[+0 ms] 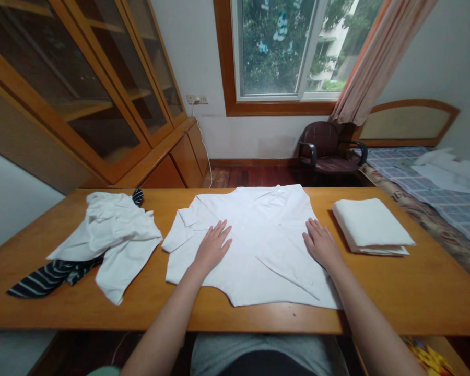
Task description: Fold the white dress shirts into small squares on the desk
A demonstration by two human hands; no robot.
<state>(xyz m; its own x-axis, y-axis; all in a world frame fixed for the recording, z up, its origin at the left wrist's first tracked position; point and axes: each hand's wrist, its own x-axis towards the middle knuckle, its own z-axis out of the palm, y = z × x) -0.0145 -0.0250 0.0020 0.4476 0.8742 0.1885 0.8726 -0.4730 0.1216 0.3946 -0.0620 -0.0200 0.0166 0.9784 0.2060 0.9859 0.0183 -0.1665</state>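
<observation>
A white shirt (250,245) lies spread on the wooden table in front of me, its collar end toward the right side and a sleeve folded over at the left. My left hand (214,244) rests flat on the shirt's left part, fingers stretched out. On its right part lies my right hand (321,243), also flat with fingers extended. Neither hand grips the cloth. Creases and small buttons show on the shirt's right half.
The wooden table (376,297) carries a crumpled white garment (117,230) with a dark striped tie (43,279) at the left. A folded white cloth (370,222) sits at the right. Beyond stand a glass-door cabinet (141,130), an office chair (324,146) and a bed (434,177).
</observation>
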